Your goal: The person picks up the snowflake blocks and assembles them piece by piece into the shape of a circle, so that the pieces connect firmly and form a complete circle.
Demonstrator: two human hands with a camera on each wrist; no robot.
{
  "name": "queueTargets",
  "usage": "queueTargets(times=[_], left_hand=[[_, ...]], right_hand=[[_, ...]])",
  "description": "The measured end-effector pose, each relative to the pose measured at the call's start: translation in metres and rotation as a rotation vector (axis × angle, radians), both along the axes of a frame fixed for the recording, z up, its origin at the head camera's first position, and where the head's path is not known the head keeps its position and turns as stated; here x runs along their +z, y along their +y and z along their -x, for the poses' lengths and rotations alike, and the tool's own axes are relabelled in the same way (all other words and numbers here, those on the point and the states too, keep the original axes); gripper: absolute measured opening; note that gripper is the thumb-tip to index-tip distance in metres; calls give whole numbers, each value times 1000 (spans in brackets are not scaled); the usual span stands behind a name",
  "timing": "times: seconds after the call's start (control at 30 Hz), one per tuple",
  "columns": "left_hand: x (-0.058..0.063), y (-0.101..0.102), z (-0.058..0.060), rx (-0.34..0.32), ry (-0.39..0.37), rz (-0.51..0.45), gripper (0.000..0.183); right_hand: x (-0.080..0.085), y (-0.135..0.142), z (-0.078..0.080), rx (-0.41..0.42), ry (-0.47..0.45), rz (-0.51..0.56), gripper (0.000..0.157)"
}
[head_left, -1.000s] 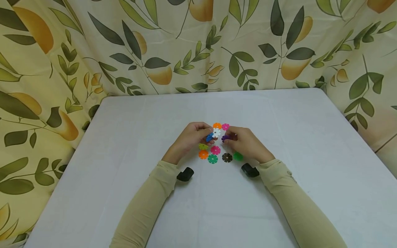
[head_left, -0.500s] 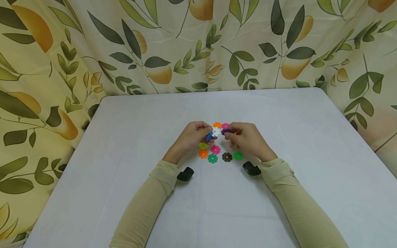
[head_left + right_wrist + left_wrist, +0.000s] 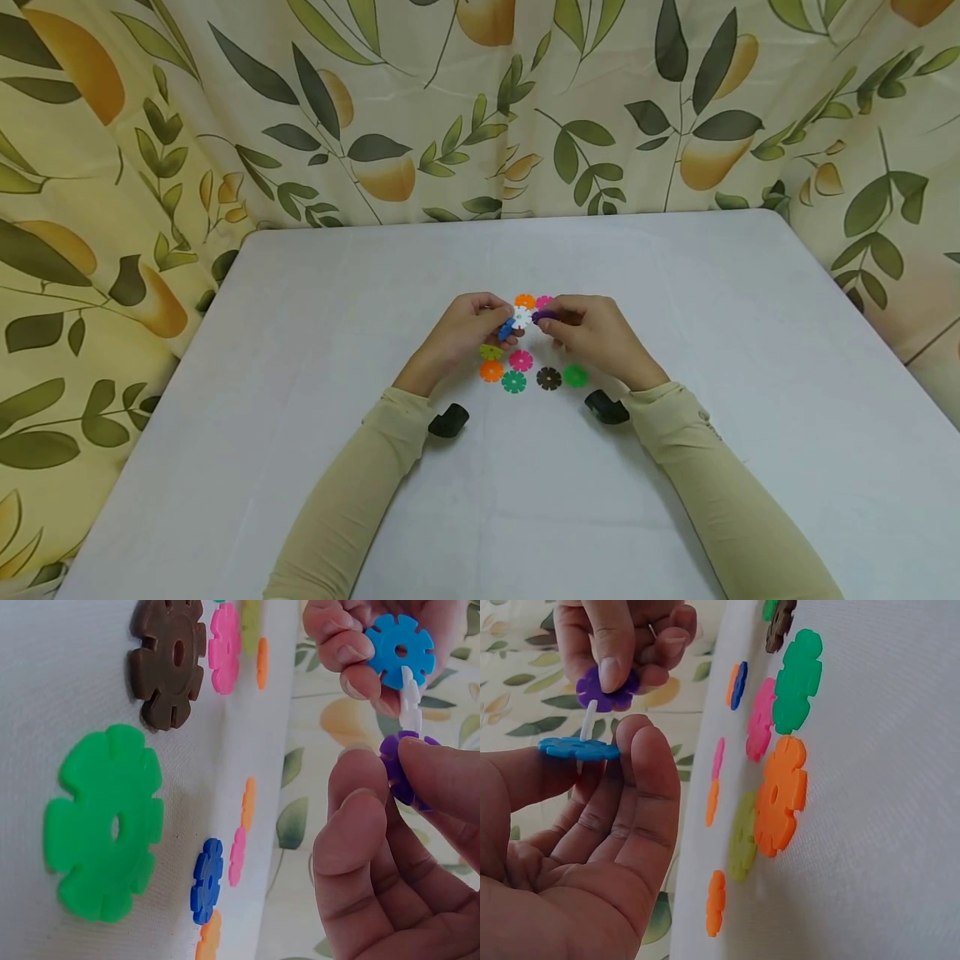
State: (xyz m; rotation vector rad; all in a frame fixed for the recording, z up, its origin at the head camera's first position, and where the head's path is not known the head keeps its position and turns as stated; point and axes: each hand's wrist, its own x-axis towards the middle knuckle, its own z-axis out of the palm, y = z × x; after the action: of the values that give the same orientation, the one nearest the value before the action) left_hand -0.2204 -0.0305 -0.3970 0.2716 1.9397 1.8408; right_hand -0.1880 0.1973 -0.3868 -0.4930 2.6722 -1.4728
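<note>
My left hand (image 3: 480,325) pinches a light blue notched disc (image 3: 402,651) between thumb and fingers. A white notched disc (image 3: 522,317) is slotted into the blue one and stands crosswise to it. My right hand (image 3: 596,333) pinches a purple notched disc (image 3: 607,688) between thumb and forefinger. In both wrist views the purple disc's edge is right at the free edge of the white disc. The two hands face each other above the table, with the joined discs between them.
Several loose notched discs lie on the white tablecloth (image 3: 300,333), among them brown (image 3: 549,378), green (image 3: 576,376), teal (image 3: 513,382), pink (image 3: 521,360) and orange (image 3: 491,371). A dark blue disc (image 3: 207,881) shows in the right wrist view. A leaf-patterned curtain (image 3: 480,108) hangs behind.
My right hand has moved up and slightly left, bringing the purple disc to the white disc's edge. The left hand has stayed nearly still with the blue and white discs.
</note>
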Motion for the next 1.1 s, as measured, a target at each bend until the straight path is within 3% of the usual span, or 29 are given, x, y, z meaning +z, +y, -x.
queueTargets(times=[0.53,1.1], left_hand=[[1,0,1,-5,-5,29,25],[-2,2,1,-22,-20,11,25]], right_hand=[[-1,-2,1,-22,89,-48,11],[-2,-5,1,-10,118,-64,9]])
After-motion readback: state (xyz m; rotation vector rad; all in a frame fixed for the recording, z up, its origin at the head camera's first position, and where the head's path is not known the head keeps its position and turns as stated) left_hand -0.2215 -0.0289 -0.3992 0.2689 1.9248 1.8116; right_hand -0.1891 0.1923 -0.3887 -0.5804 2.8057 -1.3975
